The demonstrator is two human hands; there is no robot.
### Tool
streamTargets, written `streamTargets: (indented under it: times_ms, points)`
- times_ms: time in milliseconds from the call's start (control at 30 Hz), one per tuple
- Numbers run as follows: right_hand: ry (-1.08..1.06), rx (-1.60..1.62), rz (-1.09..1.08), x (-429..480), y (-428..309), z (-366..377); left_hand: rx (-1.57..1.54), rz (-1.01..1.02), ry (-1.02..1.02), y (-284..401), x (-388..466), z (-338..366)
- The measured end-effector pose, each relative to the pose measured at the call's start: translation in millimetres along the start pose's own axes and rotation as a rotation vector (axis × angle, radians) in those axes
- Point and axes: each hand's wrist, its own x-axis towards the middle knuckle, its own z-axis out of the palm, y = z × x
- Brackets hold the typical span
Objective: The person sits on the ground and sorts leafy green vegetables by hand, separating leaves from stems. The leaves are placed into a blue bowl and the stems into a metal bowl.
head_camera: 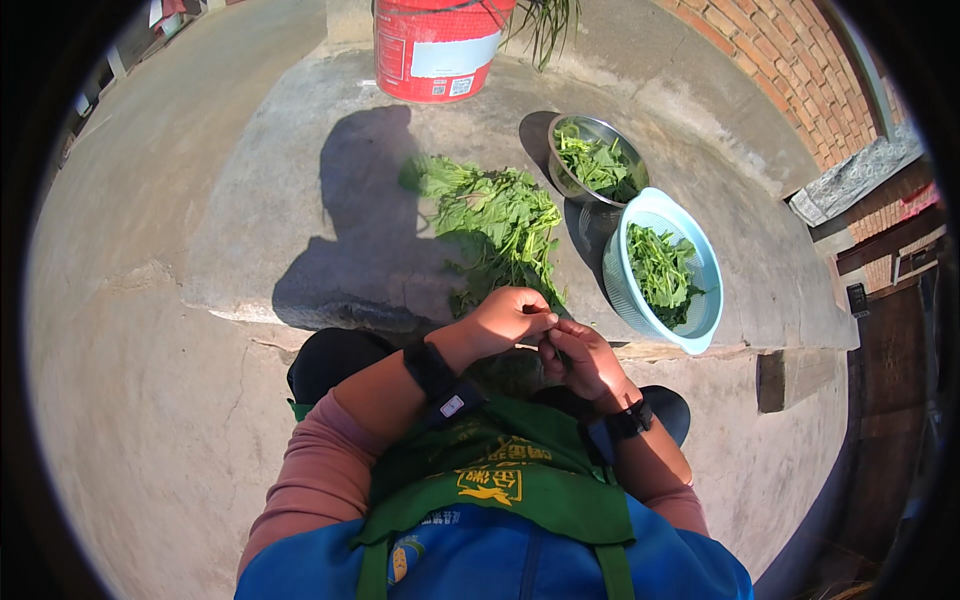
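Both hands meet just over the near edge of a low concrete ledge [247,225]. My left hand [511,321] has thumb and forefinger pinched together at the tips of my right fingers. Within the curled fingers of my right hand [591,363] is a thin dark green stem [556,349], mostly hidden by the fingers. What exactly the left fingertips pinch is too small to tell. Right beyond the hands lies a loose pile of leafy greens [501,214]. To the right, a light blue plastic colander [626,296] holds more greens [660,274].
Behind the colander, a stainless steel bowl [564,177] contains leafy greens [596,161]. A red plastic bucket [394,64] with a label stands at the far side, long green leaves [551,30] hanging beside it. A brick wall [787,60] rises at the upper right.
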Motion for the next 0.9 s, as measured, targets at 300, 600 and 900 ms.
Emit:
streamTargets:
  times_ms: [300,600,900]
  points:
    - [0.131,-0.860,-0.101,-12,24,-28,0.431,-0.120,-0.250,-27,-2,12]
    - [0.617,-1.129,-0.362,93,7,-81,0.518,0.063,0.211,-51,16,-14]
    - [0.514,-0.829,-0.421,115,-17,-70,0.229,0.022,0.354,-37,30,-42]
